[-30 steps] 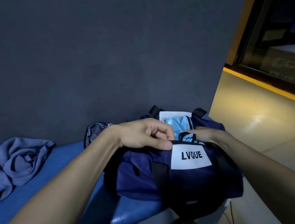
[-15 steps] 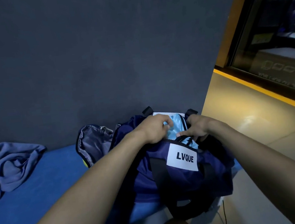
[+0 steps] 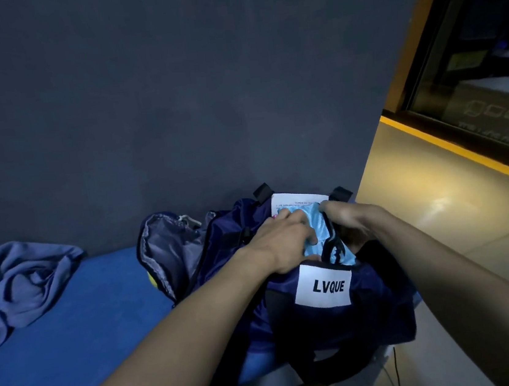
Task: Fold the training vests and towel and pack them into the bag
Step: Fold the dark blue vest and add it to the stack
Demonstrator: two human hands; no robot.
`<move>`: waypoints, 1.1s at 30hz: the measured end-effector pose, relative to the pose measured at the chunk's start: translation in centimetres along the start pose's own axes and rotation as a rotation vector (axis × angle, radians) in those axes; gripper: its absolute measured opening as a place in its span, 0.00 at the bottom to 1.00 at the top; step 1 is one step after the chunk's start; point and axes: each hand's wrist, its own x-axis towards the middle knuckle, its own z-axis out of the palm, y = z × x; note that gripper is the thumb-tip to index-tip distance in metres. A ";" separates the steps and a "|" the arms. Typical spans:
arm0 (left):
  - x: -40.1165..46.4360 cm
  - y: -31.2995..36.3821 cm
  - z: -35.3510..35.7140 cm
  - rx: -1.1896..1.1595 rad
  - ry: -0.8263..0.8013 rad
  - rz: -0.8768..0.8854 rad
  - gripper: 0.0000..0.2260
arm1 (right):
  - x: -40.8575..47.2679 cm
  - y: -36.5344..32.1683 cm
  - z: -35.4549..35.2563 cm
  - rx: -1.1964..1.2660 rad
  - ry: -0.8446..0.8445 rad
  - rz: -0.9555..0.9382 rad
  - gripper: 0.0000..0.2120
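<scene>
Mesh fabric like this light-blue training vest should be nearly weightless, limp and a little slick, so it will probably slump and spring back out of shape unless it is pressed flat. It sits in the open mouth of the navy duffel bag, at about 12 o'clock from the white LVQUE label, with a white printed sheet just beyond it. The best hold is likely a broad, flat-fingered press on the folded bundle, with the other hand keeping the soft bag rim apart; pinching one edge would likely undo the fold.

Both forearms reach forward from the bottom of the view and converge on the bag opening. The left hand lies knuckles-up on the vest, fingers bent down into the cloth at the bundle's 9 o'clock side, apparently pushing it into the bag. The right hand is at the 3 o'clock side of the opening, fingers curled down inside by the black strap; whether they grip vest, strap or bag rim I cannot tell.

Crumpled and not yet folded, the blue-grey towel lies well apart at 9 o'clock on the blue bench. A grey drawstring pouch rests just beside the bag.
</scene>
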 end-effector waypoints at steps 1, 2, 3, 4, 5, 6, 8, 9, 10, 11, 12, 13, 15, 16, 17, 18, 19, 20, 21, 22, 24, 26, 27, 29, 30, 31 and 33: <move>0.2 0.0 -0.1 0.019 -0.007 0.013 0.20 | 2.1 0.9 -0.2 0.118 0.022 -0.001 0.27; 0.4 0.0 -0.3 0.027 -0.018 0.020 0.20 | 3.6 1.8 -0.2 0.234 0.029 -0.008 0.29; 0.6 -0.1 -0.4 0.026 -0.036 0.022 0.20 | 4.3 2.6 0.2 0.338 0.031 -0.042 0.27; 0.8 0.0 -0.4 0.017 -0.060 0.020 0.19 | 4.8 3.2 0.6 0.450 0.034 -0.080 0.25; 0.9 0.0 -0.5 0.005 -0.083 0.013 0.19 | 3.6 3.1 1.3 0.551 0.057 -0.098 0.23; 1.0 -0.1 -0.5 -0.007 -0.101 0.005 0.18 | 1.5 2.4 2.0 0.651 0.070 -0.125 0.22; 1.0 -0.1 -0.7 -0.024 -0.126 -0.009 0.17 | 0.5 2.1 2.4 0.817 0.128 -0.237 0.17; 0.9 0.0 -0.8 -0.032 -0.136 -0.015 0.17 | 0.4 1.9 2.3 0.879 0.155 -0.285 0.12; 1.0 0.1 -0.9 -0.035 -0.142 -0.019 0.16 | 0.1 1.4 2.1 0.931 0.172 -0.316 0.08; 1.1 0.1 -1.0 -0.030 -0.145 -0.021 0.15 | 0.0 0.8 1.7 0.990 0.193 -0.319 0.06; 1.3 0.2 -1.0 -0.021 -0.149 -0.020 0.14 | -0.1 0.3 1.3 1.057 0.195 -0.334 0.06; 1.6 0.3 -1.0 -0.012 -0.153 -0.022 0.14 | -0.6 -0.3 0.8 1.111 0.193 -0.356 0.07; 2.0 0.3 -0.7 -0.015 -0.170 -0.032 0.14 | -2.0 -1.9 0.2 1.217 0.182 -0.420 0.08; 2.2 0.3 -0.5 -0.033 -0.189 -0.035 0.16 | -2.8 -2.6 -0.1 1.253 0.172 -0.453 0.08; 2.3 0.2 -0.3 -0.057 -0.209 -0.038 0.18 | -3.6 -3.2 -0.4 1.280 0.158 -0.492 0.08; 2.4 0.1 -0.1 -0.085 -0.225 -0.042 0.19 | -4.7 -3.8 -0.6 1.297 0.151 -0.533 0.08; 2.5 -0.2 0.1 -0.113 -0.234 -0.049 0.19 | -5.6 -4.1 -0.8 1.304 0.152 -0.568 0.07; 2.5 -0.5 0.3 -0.138 -0.239 -0.057 0.18 | -6.3 -4.2 -1.0 1.301 0.163 -0.597 0.07; 2.6 -0.8 0.5 -0.166 -0.241 -0.060 0.17 | -6.7 -4.1 -1.1 1.283 0.182 -0.620 0.06; 2.4 -1.0 0.6 -0.188 -0.237 -0.053 0.16 | -7.3 -3.7 -1.1 1.256 0.204 -0.643 0.06; 2.1 -1.3 0.6 -0.221 -0.224 -0.036 0.13 | -7.6 -2.6 -0.8 1.142 0.252 -0.704 0.06; 1.7 -1.5 0.6 -0.248 -0.210 -0.014 0.12 | -7.7 -0.4 0.1 0.872 0.310 -0.809 0.07; 1.6 -1.7 0.7 -0.250 -0.194 -0.006 0.12 | -7.6 0.7 0.6 0.703 0.326 -0.889 0.06; 1.6 -1.7 0.7 -0.249 -0.129 0.000 0.14 | -7.0 2.9 1.4 0.383 0.325 -1.000 0.04; 1.7 -1.5 0.7 -0.240 -0.084 -0.002 0.15 | -6.7 3.7 1.5 0.250 0.299 -1.015 0.05; 1.7 -1.3 0.7 -0.231 -0.067 -0.011 0.16 | -6.2 4.3 1.6 0.118 0.263 -1.013 0.06; 1.6 -1.0 0.9 -0.210 -0.095 -0.058 0.15 | -5.3 5.1 1.3 -0.147 0.227 -0.995 0.09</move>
